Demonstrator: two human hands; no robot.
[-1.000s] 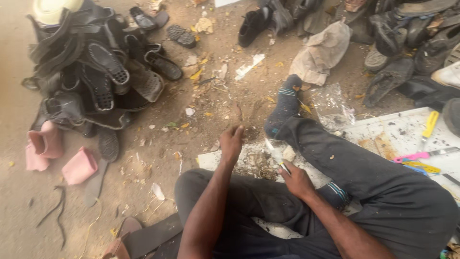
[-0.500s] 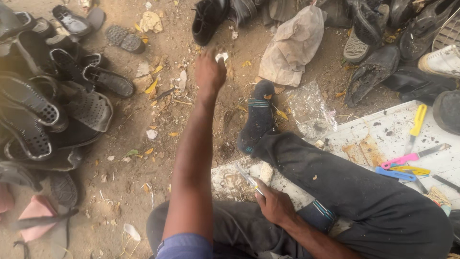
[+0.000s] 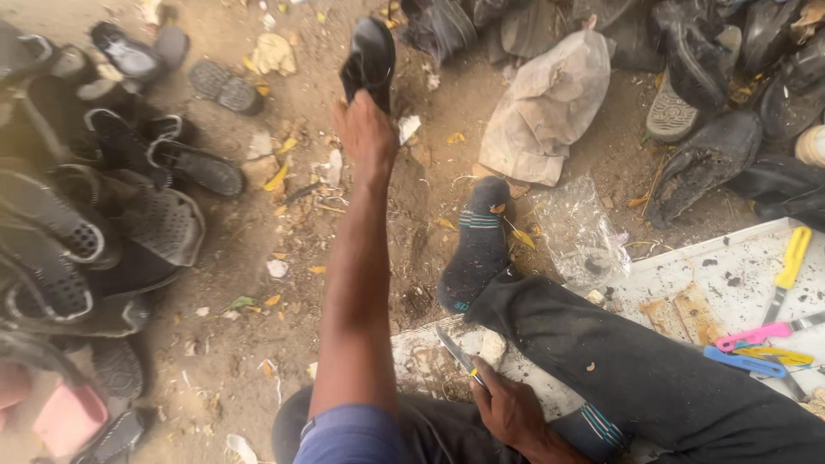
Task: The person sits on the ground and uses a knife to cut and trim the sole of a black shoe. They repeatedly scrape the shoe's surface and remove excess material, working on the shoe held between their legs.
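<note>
black worn leather shoe (image 3: 369, 56) now lifted off dirt beyond the socked foot (image 3: 479, 245) | left hand (image 3: 365, 129) fingers clamped on its heel | right hand (image 3: 507, 408) fingers closed round small knife (image 3: 455, 352), unmoved

The floor is bare packed dirt (image 3: 258, 283), strewn with yellow scraps and bits of litter. A heap of dark sandals (image 3: 94, 232) lies along its left side, with a pink piece (image 3: 64, 417) at the lower left. Worn black shoes (image 3: 713, 77) crowd the top right edge, next to a crumpled grey sack (image 3: 546, 103). A clear plastic bag (image 3: 580, 236) lies beside a white board (image 3: 730, 283) at the right. On that board rest a yellow-handled tool (image 3: 791, 258), a pink one (image 3: 756, 335) and a blue one (image 3: 743, 361).
</note>
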